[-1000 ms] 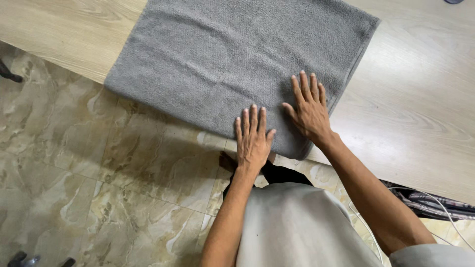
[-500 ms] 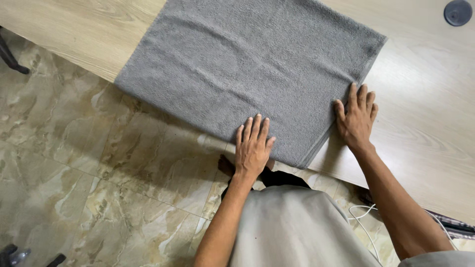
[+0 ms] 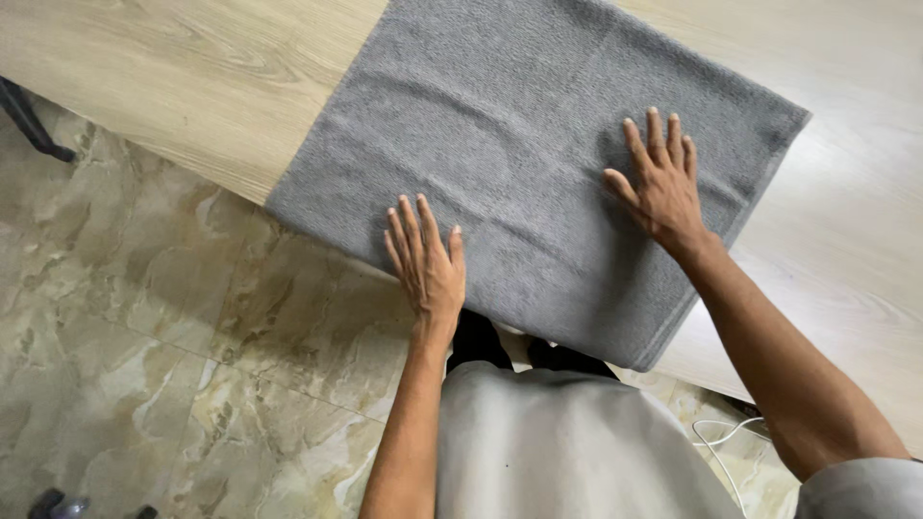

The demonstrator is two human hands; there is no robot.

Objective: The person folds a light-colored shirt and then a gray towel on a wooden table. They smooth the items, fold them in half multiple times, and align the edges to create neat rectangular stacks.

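Right hand (image 3: 661, 183) moved back from towel (image 3: 519, 125) edge onto its middle; left hand (image 3: 428, 259) shifted left; both flat, gripping nothing, smoothing on table (image 3: 192, 86).

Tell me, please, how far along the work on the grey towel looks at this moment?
Done: the grey towel lies spread on the wooden table, near edge overhanging. In hand: left hand and right hand press flat on it, fingers spread. Left: faint creases between the hands.

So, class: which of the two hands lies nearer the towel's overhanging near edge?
The left hand, flat by the grey towel's near edge; the right hand rests further in.
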